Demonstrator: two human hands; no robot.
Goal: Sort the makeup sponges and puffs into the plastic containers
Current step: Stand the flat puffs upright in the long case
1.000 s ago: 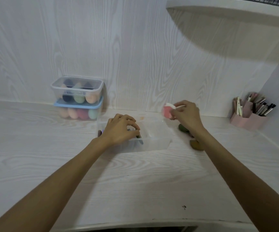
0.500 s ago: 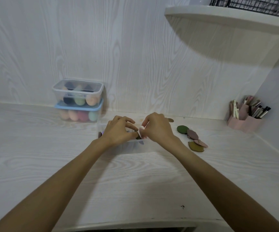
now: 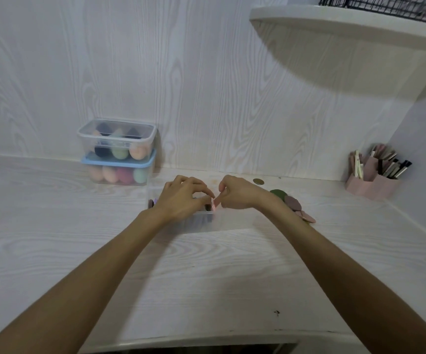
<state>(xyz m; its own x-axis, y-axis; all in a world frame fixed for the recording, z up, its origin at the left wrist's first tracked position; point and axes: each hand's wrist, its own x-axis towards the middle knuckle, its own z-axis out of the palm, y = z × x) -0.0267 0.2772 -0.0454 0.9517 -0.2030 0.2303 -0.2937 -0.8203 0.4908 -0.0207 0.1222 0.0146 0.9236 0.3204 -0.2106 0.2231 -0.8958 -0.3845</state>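
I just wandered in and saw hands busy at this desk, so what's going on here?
A person is sorting makeup puffs. Both hands meet over an open clear plastic container on the white wood-grain desk: the right hand pinches a thin pink puff at its rim, the left hand curls over puffs already inside. More flat round puffs wait beside the right wrist. Two lidded containers of egg-shaped sponges are stacked at the wall.

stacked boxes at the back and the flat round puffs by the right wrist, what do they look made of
Stacked boxes: clear, glossy plastic by the look, since the coloured sponges show through the walls; the lower one has a pale blue lid. Flat round puffs: probably soft foam or fabric, matte, with no shine, in muted green, mauve and pink. Too blurred to tell their texture.
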